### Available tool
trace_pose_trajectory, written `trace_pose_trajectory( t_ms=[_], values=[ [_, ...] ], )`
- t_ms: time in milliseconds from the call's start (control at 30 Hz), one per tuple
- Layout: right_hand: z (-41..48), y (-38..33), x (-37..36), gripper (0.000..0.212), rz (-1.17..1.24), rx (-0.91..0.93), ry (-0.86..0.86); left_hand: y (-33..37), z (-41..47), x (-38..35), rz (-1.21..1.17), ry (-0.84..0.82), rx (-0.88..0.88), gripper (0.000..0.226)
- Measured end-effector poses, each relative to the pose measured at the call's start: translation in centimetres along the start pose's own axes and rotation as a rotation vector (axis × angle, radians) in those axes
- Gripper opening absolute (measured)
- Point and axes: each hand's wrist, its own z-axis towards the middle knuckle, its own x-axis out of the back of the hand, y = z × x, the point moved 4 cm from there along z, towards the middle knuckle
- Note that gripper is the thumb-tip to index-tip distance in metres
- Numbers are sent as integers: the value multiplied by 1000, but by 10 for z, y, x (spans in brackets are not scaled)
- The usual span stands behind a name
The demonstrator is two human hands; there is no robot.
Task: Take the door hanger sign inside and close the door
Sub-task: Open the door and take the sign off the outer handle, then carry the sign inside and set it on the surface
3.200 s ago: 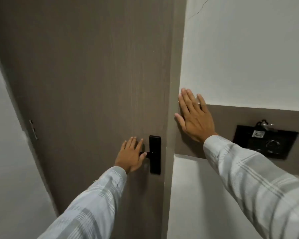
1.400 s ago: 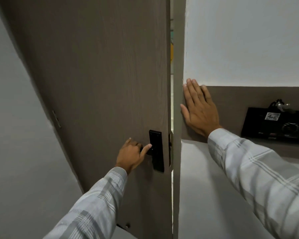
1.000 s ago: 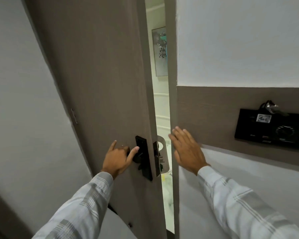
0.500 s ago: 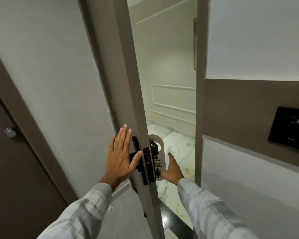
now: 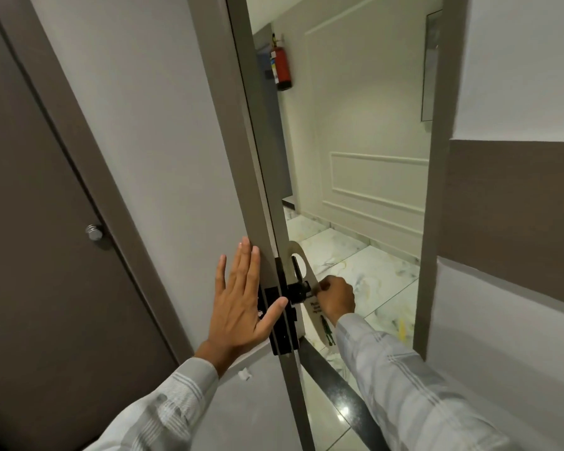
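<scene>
The grey-brown door (image 5: 241,177) stands open, seen nearly edge-on, with a black lock plate (image 5: 279,320) at its edge. A pale door hanger sign (image 5: 298,255) with a round hole and green print hangs on the outer black handle (image 5: 298,292). My right hand (image 5: 334,296) reaches round the door's edge and pinches the sign by its middle. My left hand (image 5: 241,301) lies flat and spread against the door's inner face, thumb across the lock plate.
Beyond the doorway lies a corridor with a marble floor (image 5: 365,281) and a panelled wall. A red fire extinguisher (image 5: 282,65) hangs there. A dark threshold strip (image 5: 336,382) crosses the opening. Another brown door with a round knob (image 5: 94,232) is at left. The door frame (image 5: 432,190) stands at right.
The door has swung from shut to wide open. My right hand left the wall, went round the door's edge and closed on the sign. My left hand let go of the handle and flattened.
</scene>
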Motion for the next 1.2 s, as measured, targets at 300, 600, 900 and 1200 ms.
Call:
trace_pose_trajectory(
  t_ms=[300,600,900,1200],
  values=[
    [-45,11,43,28,-153,145,231,18,-36,-6,-285,1,28,86],
    [-222,107,119,21,-708,413,535,161,-102,-76,-1086,-528,476,32],
    [-413,224,234,26,-527,-320,619,348,-161,-73,-1321,-975,170,38],
    [-583,317,366,15,101,-734,776,576,-220,10,-1445,-1248,-172,31]
  ],
)
